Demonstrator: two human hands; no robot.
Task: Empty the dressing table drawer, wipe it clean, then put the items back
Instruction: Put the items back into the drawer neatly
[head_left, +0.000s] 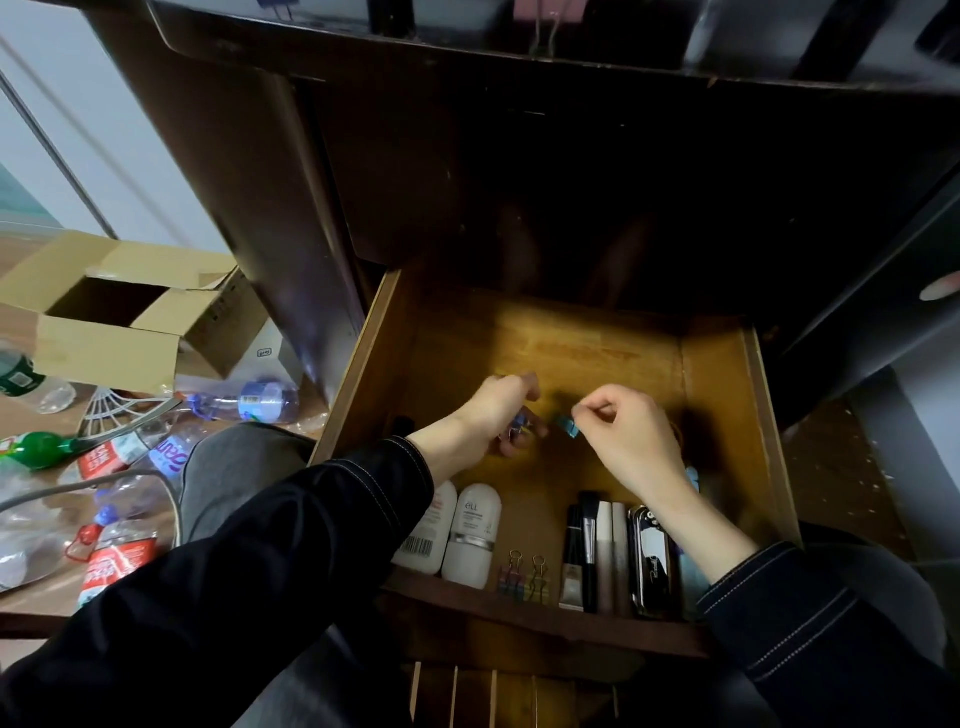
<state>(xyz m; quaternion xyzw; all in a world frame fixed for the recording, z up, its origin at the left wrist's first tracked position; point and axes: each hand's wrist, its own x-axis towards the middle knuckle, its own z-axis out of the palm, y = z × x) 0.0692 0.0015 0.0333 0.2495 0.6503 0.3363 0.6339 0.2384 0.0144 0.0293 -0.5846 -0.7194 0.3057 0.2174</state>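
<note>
Seemingly the job is in its last stage. Nearest, along the front wall of the drawer (727, 374), a tidy row lies side by side: two white bottles (474, 530), two pastel binder clips (524, 578), a small tube (571, 569), a makeup brush (589, 535), slim lip-gloss sticks (613, 551) and a shiny metal case (649, 556). That neat order suggests emptying and wiping are done and things are going back, though no cloth shows to confirm it.

Just beyond the row, both hands hover over the middle of the drawer. The left hand (488, 415) has its fingers curled round a blue binder clip (519, 423). The right hand (634, 436) pinches a teal binder clip (567, 427) between thumb and fingertips. The two clips sit near each other, not touching.

Farther back the drawer floor is bare wood, so there is room left to fill. How many items remain outside cannot be told; a pink binder clip (543, 21) shows at the tabletop edge.
</note>
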